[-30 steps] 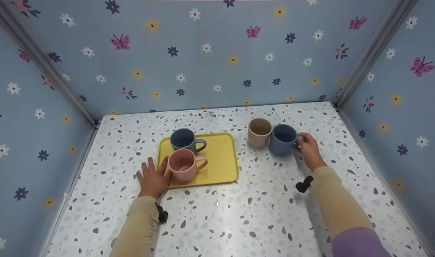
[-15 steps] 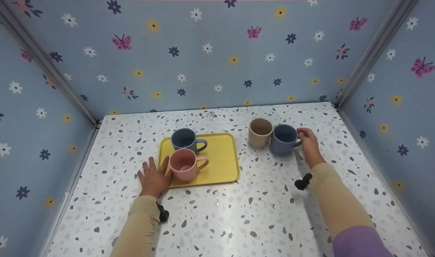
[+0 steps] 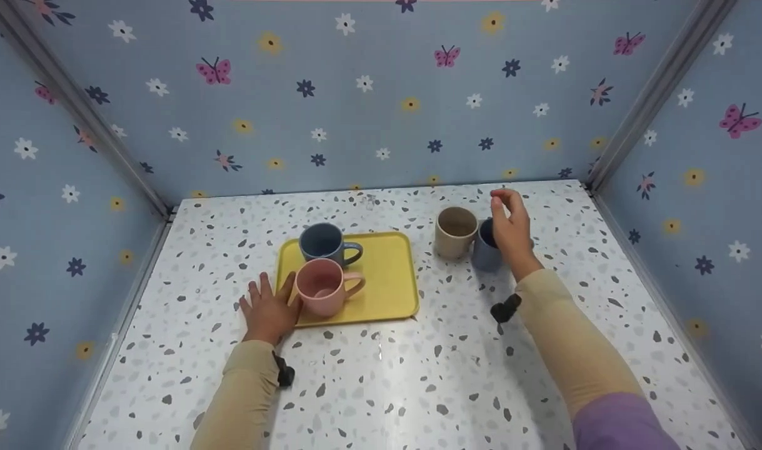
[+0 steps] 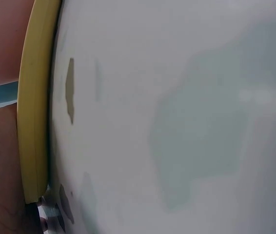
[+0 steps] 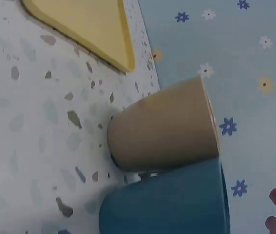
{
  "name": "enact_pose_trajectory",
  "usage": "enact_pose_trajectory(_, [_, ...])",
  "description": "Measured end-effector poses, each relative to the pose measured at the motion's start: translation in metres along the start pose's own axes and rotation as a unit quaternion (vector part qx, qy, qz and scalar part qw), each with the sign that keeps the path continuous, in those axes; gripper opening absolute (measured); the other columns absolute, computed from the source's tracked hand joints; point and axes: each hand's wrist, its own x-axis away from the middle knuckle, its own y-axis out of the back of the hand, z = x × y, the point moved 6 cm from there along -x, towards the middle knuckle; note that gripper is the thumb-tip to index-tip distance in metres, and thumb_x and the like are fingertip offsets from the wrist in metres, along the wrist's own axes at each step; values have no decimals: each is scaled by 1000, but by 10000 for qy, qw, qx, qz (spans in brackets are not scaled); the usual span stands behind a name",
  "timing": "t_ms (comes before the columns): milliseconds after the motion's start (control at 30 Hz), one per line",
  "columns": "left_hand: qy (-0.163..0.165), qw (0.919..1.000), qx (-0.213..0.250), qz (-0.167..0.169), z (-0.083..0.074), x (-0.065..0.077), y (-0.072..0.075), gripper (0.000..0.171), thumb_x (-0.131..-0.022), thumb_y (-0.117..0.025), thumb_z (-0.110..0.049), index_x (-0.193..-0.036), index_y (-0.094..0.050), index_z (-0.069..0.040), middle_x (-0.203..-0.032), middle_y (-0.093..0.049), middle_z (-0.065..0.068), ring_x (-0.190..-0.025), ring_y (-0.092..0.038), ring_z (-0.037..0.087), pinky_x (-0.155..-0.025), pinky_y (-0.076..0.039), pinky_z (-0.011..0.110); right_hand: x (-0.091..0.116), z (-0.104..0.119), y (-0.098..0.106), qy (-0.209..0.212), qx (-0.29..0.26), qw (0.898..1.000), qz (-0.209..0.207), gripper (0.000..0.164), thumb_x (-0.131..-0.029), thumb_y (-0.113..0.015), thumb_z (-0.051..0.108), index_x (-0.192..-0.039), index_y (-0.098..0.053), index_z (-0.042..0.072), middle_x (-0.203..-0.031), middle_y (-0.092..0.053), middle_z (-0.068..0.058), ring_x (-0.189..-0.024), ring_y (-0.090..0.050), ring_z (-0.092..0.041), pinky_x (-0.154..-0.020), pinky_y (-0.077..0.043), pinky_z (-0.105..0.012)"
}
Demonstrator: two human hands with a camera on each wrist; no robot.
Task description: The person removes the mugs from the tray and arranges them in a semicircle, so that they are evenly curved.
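My left hand [image 3: 270, 315] rests with spread fingers at the left edge of the yellow tray [image 3: 387, 281], its thumb by the pink mug [image 3: 321, 294]. Behind the pink mug, a dark blue mug [image 3: 318, 240] also stands on the tray; both handles point right. Above the second blue mug [image 3: 486, 253] hangs my right hand [image 3: 512, 231], fingers loosely bent and holding nothing. It covers part of that mug in the head view. Directly left of it stands the beige mug [image 3: 454, 240]; in the right wrist view the beige mug [image 5: 165, 126] and blue mug [image 5: 172, 202] are side by side.
The speckled white table [image 3: 418, 387] is bounded by a flowered back wall [image 3: 381, 119] and side walls. Grey metal posts [image 3: 656, 94] run up the corners. The tray's right half is bare yellow surface.
My right hand has let go of the right blue mug's handle and moved up and left over that mug. The left hand and the mugs have stayed in place.
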Motion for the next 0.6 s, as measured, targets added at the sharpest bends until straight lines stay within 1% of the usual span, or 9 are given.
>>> enact_pose_trajectory(100, [-22,10000,-3,-29,1,1,0,65,-105,-36,-55,-162,-23,-27,-164,2,33,-148,5,58,-112,2,76,4,13,-18,168,-228,9995,118,31,-108,-47,26,-130,-56,7,-136,-58,-11,-143,-40,-24,-120,-28,-43])
enact_pose_trajectory(200, [-44,10000,-15,-22,1,1,1,65,-105,-35,-56,-162,-22,-28,-164,2,33,-148,6,58,-112,2,76,8,24,-35,407,-545,9974,239,29,-108,-49,22,-128,-57,3,-131,-60,-13,-141,-44,-25,-119,-31,-41])
enact_pose_trajectory(367, [-64,9999,16,-81,1,1,2,65,-105,-35,-55,-162,-23,-28,-164,2,33,-148,5,58,-112,3,76,17,36,-67,695,-1195,9889,541,27,-107,-51,15,-125,-57,-5,-125,-61,-20,-128,-54,-31,-112,-38,-40])
enact_pose_trajectory(433, [-54,9999,19,-97,1,2,2,64,-105,-35,-55,-162,-23,-28,-164,1,33,-148,5,57,-113,3,76,22,38,-80,714,-1382,9854,694,26,-106,-51,12,-124,-56,-6,-122,-61,-22,-122,-56,-32,-108,-41,-40])
enact_pose_trajectory(600, [-65,9999,32,-89,0,2,2,65,-105,-34,-57,-162,-22,-29,-164,2,32,-148,5,57,-113,3,76,41,40,-111,593,-1328,9842,1008,22,-106,-53,12,-123,-58,-1,-118,-64,-15,-119,-60,-24,-106,-46,-36])
